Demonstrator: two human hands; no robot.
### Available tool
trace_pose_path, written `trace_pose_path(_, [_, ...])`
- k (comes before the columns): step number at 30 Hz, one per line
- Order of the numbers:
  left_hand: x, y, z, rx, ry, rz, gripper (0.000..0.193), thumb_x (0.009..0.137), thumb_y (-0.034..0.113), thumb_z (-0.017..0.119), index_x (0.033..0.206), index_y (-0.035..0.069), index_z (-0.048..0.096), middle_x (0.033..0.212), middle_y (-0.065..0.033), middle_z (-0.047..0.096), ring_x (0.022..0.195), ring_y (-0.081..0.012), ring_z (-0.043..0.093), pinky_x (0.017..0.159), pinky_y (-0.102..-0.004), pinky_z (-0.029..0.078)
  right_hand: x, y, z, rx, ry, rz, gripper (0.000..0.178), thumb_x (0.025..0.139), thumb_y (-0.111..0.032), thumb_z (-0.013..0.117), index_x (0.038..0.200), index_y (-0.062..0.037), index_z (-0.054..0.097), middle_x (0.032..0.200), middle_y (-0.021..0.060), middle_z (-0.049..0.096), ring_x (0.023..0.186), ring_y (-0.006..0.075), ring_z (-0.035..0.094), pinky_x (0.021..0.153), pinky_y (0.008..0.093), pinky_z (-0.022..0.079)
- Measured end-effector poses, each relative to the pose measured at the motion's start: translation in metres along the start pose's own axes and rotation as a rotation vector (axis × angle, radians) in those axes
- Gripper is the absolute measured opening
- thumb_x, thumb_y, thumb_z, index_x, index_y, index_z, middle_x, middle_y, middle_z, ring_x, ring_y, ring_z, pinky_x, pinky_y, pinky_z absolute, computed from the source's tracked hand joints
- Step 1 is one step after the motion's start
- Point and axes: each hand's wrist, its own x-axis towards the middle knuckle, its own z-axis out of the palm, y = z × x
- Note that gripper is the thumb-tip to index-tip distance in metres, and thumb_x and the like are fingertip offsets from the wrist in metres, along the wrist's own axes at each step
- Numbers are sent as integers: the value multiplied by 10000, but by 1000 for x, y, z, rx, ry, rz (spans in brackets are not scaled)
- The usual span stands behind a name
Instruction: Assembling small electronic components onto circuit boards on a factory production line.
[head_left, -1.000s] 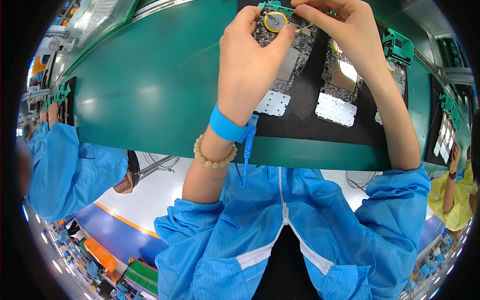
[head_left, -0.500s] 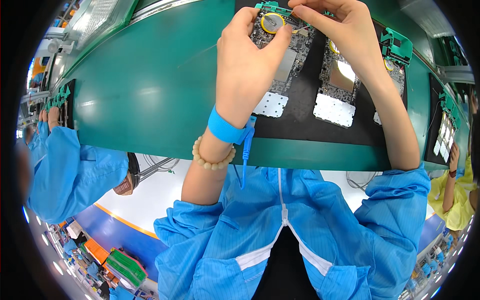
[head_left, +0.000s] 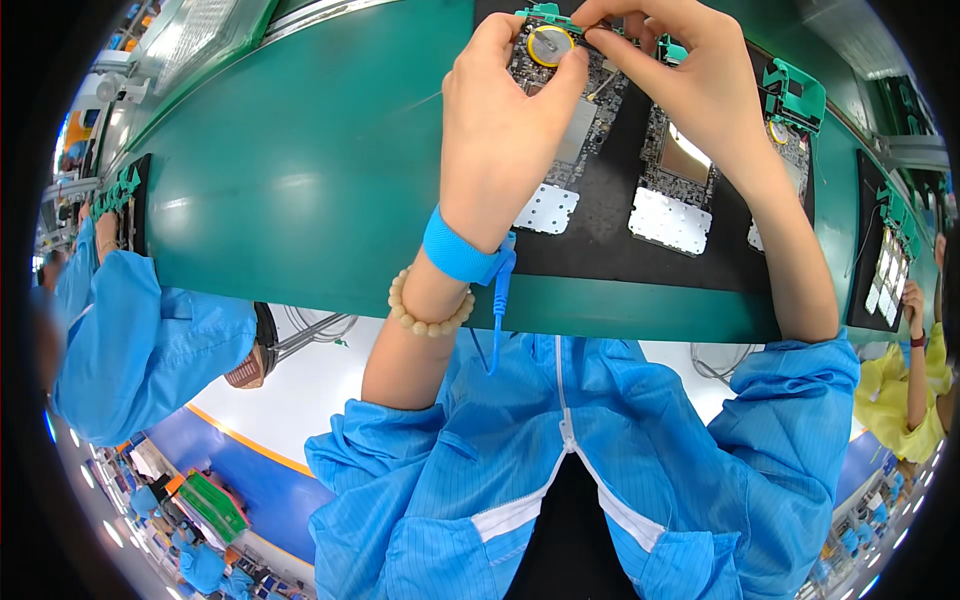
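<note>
At the far side of the bench, a circuit board [head_left: 580, 135] with a yellow-rimmed coin cell [head_left: 549, 46] lies on a black mat [head_left: 605, 210]. My left hand [head_left: 505, 135] grips the board's upper part, fingers along its left side and thumb beside the coin cell. Across the board's far end runs a green plastic fixture [head_left: 545, 12]. My right hand [head_left: 700, 85] is closed in a pinch at that fixture; whatever sits between its fingertips is too small to make out. A thin pale cable [head_left: 604, 85] shows on the board below the right fingers.
Two more boards [head_left: 670, 220] [head_left: 790, 160] lie to the right, one under a green fixture [head_left: 795, 92]. A blue wrist strap [head_left: 460, 250] with its cord is on my left wrist. Co-workers in blue [head_left: 160, 320] and yellow [head_left: 900, 400] sit at either side along the green bench [head_left: 300, 220].
My left hand and the board have shifted slightly right. The right fingertips have moved a little down and left along the fixture, and more of the pale cable shows.
</note>
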Motion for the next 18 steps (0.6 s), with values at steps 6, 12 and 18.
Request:
trace_pose_path(6, [-1, 3, 4, 41, 19, 0, 188, 850, 120, 637, 956, -18, 567, 811, -6, 613, 719, -29, 533, 624, -188, 435, 11, 37, 24, 215, 173, -397, 154, 705, 22, 668, 850, -24, 648, 759, 72, 617, 634, 176, 531, 562, 266, 428])
trace_pose_path(12, [-1, -1, 4, -46, 121, -15, 214, 785, 133, 644, 831, -53, 549, 679, -90, 601, 620, -98, 538, 559, -281, 448, -4, -5, 8, -17, 36, -66, 148, 715, 27, 655, 852, -27, 645, 806, 75, 641, 726, 204, 567, 612, 290, 464])
trace_pose_path(18, [0, 5, 13, -75, 107, -85, 206, 764, 122, 664, 800, -41, 543, 671, -75, 589, 633, -86, 523, 568, -273, 447, -12, 12, 11, -73, 57, -133, 192, 748, -22, 586, 933, -67, 604, 850, 45, 609, 781, 207, 499, 704, 309, 417])
